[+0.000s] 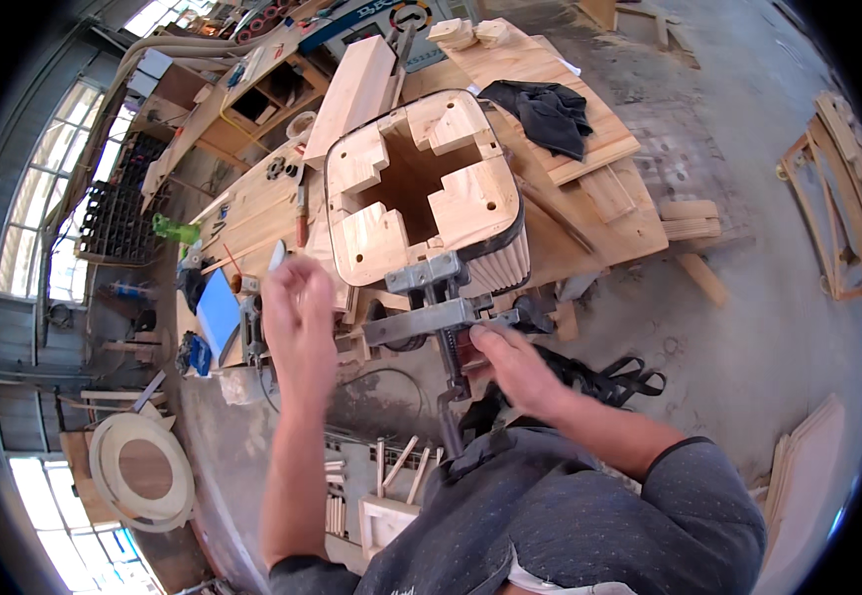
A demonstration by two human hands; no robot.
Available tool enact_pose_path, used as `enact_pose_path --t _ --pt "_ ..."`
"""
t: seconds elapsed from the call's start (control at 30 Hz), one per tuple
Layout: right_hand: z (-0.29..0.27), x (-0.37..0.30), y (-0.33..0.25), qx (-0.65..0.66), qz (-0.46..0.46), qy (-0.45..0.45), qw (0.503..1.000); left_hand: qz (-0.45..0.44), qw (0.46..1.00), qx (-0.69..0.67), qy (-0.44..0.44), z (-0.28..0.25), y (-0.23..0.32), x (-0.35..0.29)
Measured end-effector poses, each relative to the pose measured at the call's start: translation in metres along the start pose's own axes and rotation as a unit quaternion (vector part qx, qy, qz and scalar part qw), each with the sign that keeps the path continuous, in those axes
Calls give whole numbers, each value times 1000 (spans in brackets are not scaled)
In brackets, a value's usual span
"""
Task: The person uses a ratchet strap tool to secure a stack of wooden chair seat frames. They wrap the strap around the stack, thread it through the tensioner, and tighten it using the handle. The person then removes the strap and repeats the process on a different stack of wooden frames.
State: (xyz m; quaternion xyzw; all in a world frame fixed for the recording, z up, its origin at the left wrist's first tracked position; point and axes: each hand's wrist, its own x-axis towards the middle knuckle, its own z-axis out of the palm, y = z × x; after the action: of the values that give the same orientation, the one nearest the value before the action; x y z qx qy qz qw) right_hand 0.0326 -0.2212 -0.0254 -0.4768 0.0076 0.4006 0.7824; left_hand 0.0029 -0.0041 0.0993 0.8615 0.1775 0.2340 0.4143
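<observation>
In front of me a wooden box-like piece (472, 190) with rounded corners stands on the bench. Its top has a cross-shaped opening between corner blocks with small holes; a dark band runs round the rim, and its side is ribbed. A steel screw clamp (419, 321) sits at the near edge, its jaw against the top and its crank hanging toward me. At the clamp's right end my right hand (518, 369) is closed, some fingers hidden beneath. My left hand (299, 312) is raised left of the clamp, apart from it; motion blurs its curled fingers.
A dark cloth (542, 114) lies on a wooden board (604, 149) at the far right of the bench. Left of the box are hand tools, a blue sheet (219, 309) and a green bottle (175, 230). Black straps (604, 377) hang near my right forearm. A wooden ring (175, 474) stands lower left.
</observation>
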Motion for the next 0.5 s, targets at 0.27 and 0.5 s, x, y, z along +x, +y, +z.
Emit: enact_pose_path --t 0.27,0.5 --pt "75 45 -111 -574 -414 156 689 -61 989 -103 -91 35 -138 140" --pt "57 87 -90 -671 -331 297 593 242 884 320 -240 68 -67 203"
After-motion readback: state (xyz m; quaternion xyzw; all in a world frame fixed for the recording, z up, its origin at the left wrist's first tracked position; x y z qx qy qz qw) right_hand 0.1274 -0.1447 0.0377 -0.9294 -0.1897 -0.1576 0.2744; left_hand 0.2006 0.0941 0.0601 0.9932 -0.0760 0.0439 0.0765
